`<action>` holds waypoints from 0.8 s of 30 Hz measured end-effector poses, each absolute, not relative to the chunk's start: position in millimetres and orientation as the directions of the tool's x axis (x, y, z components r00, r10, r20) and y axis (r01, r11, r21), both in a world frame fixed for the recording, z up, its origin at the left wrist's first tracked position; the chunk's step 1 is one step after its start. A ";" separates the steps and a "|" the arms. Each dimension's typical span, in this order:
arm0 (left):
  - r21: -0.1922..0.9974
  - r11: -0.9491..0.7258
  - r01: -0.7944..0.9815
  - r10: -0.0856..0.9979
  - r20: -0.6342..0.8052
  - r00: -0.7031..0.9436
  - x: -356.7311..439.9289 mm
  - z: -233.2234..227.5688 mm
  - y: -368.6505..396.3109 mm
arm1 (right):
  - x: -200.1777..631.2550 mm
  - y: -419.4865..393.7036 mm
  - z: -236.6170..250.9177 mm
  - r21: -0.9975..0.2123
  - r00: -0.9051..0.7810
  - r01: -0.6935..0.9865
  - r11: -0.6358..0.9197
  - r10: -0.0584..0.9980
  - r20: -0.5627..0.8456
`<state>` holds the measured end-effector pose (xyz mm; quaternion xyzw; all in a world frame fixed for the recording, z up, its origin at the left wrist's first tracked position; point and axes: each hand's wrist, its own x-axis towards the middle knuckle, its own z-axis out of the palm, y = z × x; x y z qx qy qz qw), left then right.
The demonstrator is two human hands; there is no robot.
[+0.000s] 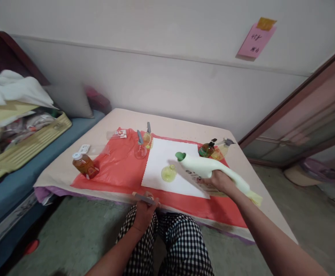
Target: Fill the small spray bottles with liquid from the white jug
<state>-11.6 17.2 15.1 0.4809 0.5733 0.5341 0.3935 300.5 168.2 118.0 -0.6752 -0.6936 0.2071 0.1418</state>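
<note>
One smooth, curved container (pixel 198 164) in the right hand (pixel 220 181)

Pale tabletop (pixel 59 166), red sheet (pixel 124 159), small white object (pixel 84 148), perhaps a box

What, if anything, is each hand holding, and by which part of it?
The left hand holds a slim grey piece near one end; the right hand grips a pale green container around its middle, the fingers partly hidden.

Smooth pale container (pixel 198 164), glossy plastic sheet (pixel 124 155)
</note>
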 end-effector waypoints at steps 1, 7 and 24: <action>0.990 -0.029 0.136 0.972 0.059 -0.225 -11.5 15.6 17.3 | 299.8 172.4 113.9 -0.561 -0.044 0.828 -0.017 0.995 -0.094; 0.986 -0.017 0.168 0.971 0.056 -0.231 -11.2 21.3 17.9 | 273.0 198.9 79.2 -0.923 0.053 0.382 -0.048 0.998 -0.029; 0.977 -0.032 0.212 0.971 0.080 -0.224 -12.0 19.7 17.7 | 168.7 107.3 -29.3 -0.938 0.112 0.346 0.003 0.993 0.045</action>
